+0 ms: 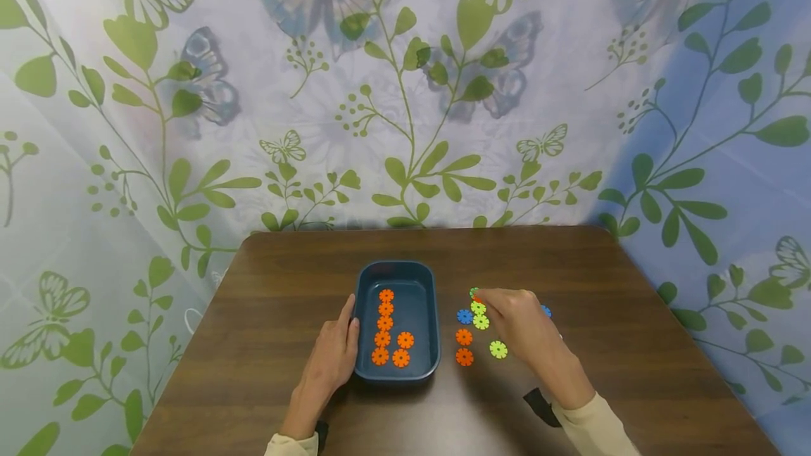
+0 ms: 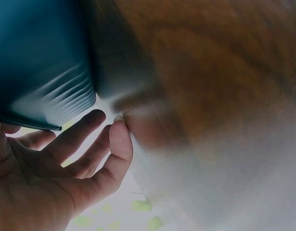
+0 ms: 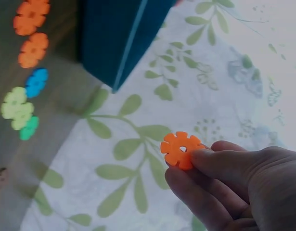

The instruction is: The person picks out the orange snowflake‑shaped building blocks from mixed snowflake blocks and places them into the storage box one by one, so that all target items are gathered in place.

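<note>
My right hand [image 1: 522, 322] pinches an orange snowflake-shaped plastic disc [image 3: 179, 150] between thumb and fingers, raised over the table's right side. Below it lie an orange disc [image 1: 464, 337], a blue disc [image 1: 465, 317] and several yellow-green discs [image 1: 481, 321], with a green disc [image 3: 29, 128] beside them in the right wrist view. My left hand [image 1: 329, 350] rests against the left side of a dark blue tray [image 1: 418, 371], its fingers fairly straight along the rim. Inside the tray, several orange discs [image 1: 385, 323] lie in a column, with two more to its right.
The brown wooden table [image 1: 285, 266] has rounded far corners. Behind it hangs a curtain [image 1: 393, 181] printed with leaves and butterflies. Another blue disc [image 1: 546, 311] shows partly behind my right hand, and a lone yellow-green disc [image 1: 498, 350] lies nearer.
</note>
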Action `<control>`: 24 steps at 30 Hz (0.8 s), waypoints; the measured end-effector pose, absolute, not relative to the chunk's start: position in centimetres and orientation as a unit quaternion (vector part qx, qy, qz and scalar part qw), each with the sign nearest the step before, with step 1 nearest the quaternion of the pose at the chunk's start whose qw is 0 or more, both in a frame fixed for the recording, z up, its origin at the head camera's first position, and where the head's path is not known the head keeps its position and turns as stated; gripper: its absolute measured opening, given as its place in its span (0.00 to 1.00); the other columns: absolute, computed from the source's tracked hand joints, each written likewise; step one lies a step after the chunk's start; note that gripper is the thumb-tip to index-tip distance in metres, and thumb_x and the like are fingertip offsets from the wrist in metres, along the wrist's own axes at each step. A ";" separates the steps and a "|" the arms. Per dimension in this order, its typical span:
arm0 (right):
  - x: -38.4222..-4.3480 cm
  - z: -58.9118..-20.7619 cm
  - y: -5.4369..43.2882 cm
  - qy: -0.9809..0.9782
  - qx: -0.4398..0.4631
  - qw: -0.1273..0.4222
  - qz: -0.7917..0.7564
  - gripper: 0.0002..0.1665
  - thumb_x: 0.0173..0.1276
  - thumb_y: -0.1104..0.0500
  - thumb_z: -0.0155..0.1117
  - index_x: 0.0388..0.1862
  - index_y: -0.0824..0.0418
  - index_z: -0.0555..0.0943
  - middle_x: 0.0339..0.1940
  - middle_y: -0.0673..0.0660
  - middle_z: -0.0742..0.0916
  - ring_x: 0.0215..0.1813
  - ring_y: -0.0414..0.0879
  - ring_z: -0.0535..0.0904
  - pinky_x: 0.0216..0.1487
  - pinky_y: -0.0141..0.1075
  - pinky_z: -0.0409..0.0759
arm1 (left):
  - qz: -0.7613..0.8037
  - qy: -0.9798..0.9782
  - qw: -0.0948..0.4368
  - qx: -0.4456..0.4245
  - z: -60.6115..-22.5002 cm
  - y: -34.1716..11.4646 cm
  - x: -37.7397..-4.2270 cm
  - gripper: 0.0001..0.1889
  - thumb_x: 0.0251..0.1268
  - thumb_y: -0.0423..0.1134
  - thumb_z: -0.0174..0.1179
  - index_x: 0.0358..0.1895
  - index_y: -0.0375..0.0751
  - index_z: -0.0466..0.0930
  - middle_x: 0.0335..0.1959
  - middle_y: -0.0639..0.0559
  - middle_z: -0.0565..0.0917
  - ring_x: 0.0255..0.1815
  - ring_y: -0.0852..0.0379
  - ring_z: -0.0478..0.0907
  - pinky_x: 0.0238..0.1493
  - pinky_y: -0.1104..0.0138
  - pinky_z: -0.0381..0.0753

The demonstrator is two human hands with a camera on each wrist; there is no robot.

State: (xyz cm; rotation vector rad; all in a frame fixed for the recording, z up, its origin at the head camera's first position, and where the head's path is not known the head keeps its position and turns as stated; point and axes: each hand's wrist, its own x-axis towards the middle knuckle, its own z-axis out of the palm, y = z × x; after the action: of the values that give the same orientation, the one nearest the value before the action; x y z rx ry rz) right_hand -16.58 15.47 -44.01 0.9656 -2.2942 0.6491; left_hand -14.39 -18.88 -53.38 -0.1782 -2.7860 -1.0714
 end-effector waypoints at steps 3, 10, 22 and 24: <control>-17.0 -43.3 14.9 -0.853 0.363 0.282 0.248 0.21 0.56 0.81 0.78 0.47 0.69 0.92 0.42 0.60 0.94 0.41 0.52 0.93 0.40 0.42 0.90 | -0.354 -0.930 0.080 -0.058 -53.4 -18.9 -14.3 0.29 0.90 0.38 0.48 0.85 0.34 0.58 0.36 0.50 0.77 0.38 0.55 0.76 0.55 0.51 0.81; -17.9 -41.8 13.2 -0.836 0.387 0.295 0.254 0.20 0.56 0.80 0.79 0.48 0.69 0.92 0.42 0.61 0.94 0.41 0.52 0.93 0.41 0.43 0.90 | -0.356 -0.930 0.078 -0.059 -53.5 -18.9 -14.4 0.29 0.90 0.38 0.48 0.86 0.35 0.58 0.31 0.52 0.74 0.35 0.57 0.75 0.52 0.53 0.81; -20.1 -40.9 9.5 -0.842 0.396 0.241 0.276 0.15 0.63 0.76 0.77 0.49 0.68 0.92 0.41 0.60 0.94 0.38 0.50 0.92 0.42 0.42 0.90 | -0.347 -0.931 0.089 -0.066 -53.5 -19.0 -14.5 0.28 0.90 0.37 0.48 0.85 0.33 0.59 0.27 0.55 0.72 0.32 0.60 0.74 0.49 0.54 0.82; -20.2 -41.0 9.0 -0.848 0.391 0.227 0.277 0.15 0.64 0.75 0.76 0.49 0.67 0.92 0.41 0.60 0.94 0.37 0.49 0.92 0.42 0.41 0.90 | -0.347 -0.931 0.088 -0.067 -53.6 -18.9 -14.5 0.28 0.90 0.37 0.48 0.85 0.33 0.59 0.28 0.55 0.73 0.32 0.60 0.74 0.50 0.53 0.82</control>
State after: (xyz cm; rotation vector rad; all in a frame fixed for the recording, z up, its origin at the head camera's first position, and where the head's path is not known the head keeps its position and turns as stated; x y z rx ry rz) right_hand -20.22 8.97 -40.96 1.0783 -2.3362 0.7641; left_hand -14.48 -18.94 -53.56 -0.1985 -2.7729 -1.0327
